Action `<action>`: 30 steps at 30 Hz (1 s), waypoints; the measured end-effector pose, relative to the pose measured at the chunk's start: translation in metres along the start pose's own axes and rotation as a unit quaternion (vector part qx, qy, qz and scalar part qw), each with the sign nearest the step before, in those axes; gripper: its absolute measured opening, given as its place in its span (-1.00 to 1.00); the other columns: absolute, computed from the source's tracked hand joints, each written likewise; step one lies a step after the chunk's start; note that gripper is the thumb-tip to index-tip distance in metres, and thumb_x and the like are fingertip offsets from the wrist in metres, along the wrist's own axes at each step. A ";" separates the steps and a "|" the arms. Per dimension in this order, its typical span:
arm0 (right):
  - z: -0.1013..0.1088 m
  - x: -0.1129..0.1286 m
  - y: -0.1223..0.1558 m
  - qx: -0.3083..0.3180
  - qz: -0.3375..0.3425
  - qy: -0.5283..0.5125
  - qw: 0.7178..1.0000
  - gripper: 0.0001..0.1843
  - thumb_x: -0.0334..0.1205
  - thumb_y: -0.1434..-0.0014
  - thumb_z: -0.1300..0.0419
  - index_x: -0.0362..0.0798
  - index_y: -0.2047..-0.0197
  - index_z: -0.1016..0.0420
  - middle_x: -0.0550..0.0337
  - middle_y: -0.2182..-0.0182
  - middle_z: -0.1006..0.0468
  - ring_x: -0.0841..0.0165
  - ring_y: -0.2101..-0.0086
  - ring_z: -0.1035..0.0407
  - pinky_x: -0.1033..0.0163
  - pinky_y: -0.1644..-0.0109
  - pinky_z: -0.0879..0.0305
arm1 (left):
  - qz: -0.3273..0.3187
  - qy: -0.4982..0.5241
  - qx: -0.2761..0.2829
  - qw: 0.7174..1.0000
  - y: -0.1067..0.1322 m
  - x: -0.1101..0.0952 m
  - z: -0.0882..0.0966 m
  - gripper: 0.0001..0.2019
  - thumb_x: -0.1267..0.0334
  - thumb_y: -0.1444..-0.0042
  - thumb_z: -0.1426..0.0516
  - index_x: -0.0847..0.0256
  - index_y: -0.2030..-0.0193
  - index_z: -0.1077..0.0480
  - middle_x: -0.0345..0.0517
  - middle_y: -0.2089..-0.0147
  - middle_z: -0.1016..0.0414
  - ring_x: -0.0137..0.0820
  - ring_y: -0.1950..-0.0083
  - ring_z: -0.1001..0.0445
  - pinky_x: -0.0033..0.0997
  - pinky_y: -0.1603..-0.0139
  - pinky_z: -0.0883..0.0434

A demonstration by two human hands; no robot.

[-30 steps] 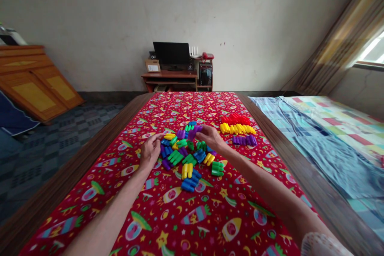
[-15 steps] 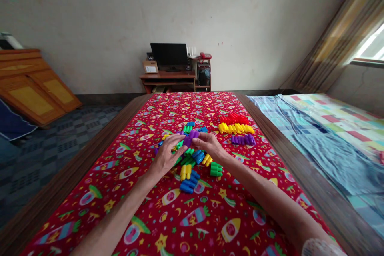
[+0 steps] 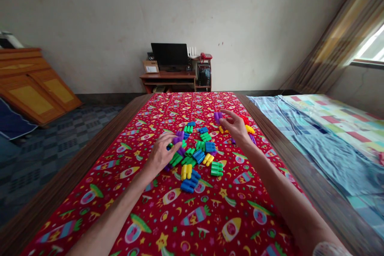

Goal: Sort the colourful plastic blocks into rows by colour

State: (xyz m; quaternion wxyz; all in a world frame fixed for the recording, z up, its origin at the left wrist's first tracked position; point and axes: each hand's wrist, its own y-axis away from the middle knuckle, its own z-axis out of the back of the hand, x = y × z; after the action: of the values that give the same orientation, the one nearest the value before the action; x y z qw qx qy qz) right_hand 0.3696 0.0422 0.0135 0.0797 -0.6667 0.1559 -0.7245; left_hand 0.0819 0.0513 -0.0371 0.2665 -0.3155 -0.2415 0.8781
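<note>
On the red cloth (image 3: 180,234), L hand (image 3: 161,153) pinches a purple block (image 3: 179,137) over the mixed pile (image 3: 198,156); R hand (image 3: 236,126) holds a 2nd purple block (image 3: 218,118) nr the colour rows (image 3: 250,129) (partly hidden). Red, yellow & purple look started; pile prob. left to sort.

Two hands (image 3: 237,128), two held purple blocks (image 3: 218,117), two loose yellow blocks (image 3: 184,172), at least six green blocks (image 3: 217,169) and six blue blocks (image 3: 210,147), some hidden, one monitor (image 3: 169,54)

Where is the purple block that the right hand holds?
In the head view, the purple block is right of centre, in the right hand, pictured just above the left end of the yellow row.
</note>
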 end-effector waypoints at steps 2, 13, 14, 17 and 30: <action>0.023 0.000 -0.001 -0.010 0.003 0.098 0.995 -0.34 0.05 -0.02 -0.22 -0.15 -0.12 -0.40 0.37 0.62 -0.38 0.48 0.59 -0.18 0.36 0.49 -0.11 | 0.010 -0.011 -0.014 1.000 0.001 0.012 -0.001 -0.64 -0.03 -0.20 -0.02 0.17 0.40 -0.43 0.03 0.16 -0.56 -0.20 -0.02 -0.47 -0.15 -0.15 -0.38; 0.082 -0.017 0.022 0.043 0.053 0.518 0.853 -0.71 -0.17 -0.20 -0.07 -0.12 0.19 -0.56 0.16 0.60 -0.47 0.40 0.57 -0.28 0.32 0.44 -0.05 | 0.053 -0.023 -0.052 0.997 0.017 0.047 -0.023 -0.63 0.00 -0.19 0.01 0.23 0.11 -0.42 0.09 0.01 -0.47 -0.17 -0.13 -0.40 -0.10 -0.23 -0.31; 0.081 -0.018 0.024 0.057 0.053 0.541 0.837 -0.73 -0.20 -0.21 -0.06 -0.13 0.18 -0.54 0.14 0.57 -0.49 0.39 0.55 -0.30 0.31 0.43 -0.05 | 0.052 -0.023 -0.056 0.997 0.018 0.048 -0.023 -0.64 0.00 -0.19 0.01 0.22 0.10 -0.41 0.08 0.01 -0.47 -0.17 -0.12 -0.40 -0.09 -0.22 -0.32; 0.075 -0.017 0.029 0.089 0.023 0.612 0.785 -0.75 -0.28 -0.26 -0.01 -0.15 0.14 -0.48 0.08 0.49 -0.51 0.36 0.48 -0.32 0.29 0.40 -0.02 | 0.045 -0.023 -0.060 0.997 0.018 0.051 -0.023 -0.66 0.02 -0.19 0.00 0.20 0.09 -0.40 0.07 0.02 -0.47 -0.17 -0.10 -0.42 -0.07 -0.19 -0.35; 0.061 -0.002 0.039 0.084 -0.042 0.684 0.723 -0.73 -0.29 -0.29 0.04 -0.13 0.20 -0.48 0.07 0.52 -0.48 0.36 0.54 -0.28 0.24 0.48 0.15 | 0.050 -0.006 -0.085 0.995 0.015 0.050 -0.017 -0.71 0.01 -0.15 -0.04 0.18 0.23 -0.42 0.05 0.05 -0.51 -0.17 -0.08 -0.44 -0.06 -0.17 -0.36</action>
State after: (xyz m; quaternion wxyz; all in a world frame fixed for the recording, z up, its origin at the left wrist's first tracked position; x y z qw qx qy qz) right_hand 0.4266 -0.0010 0.0029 -0.0232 0.0138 0.0783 -0.9966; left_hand 0.0555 0.0754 -0.0789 0.1933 -0.3433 -0.3011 0.8684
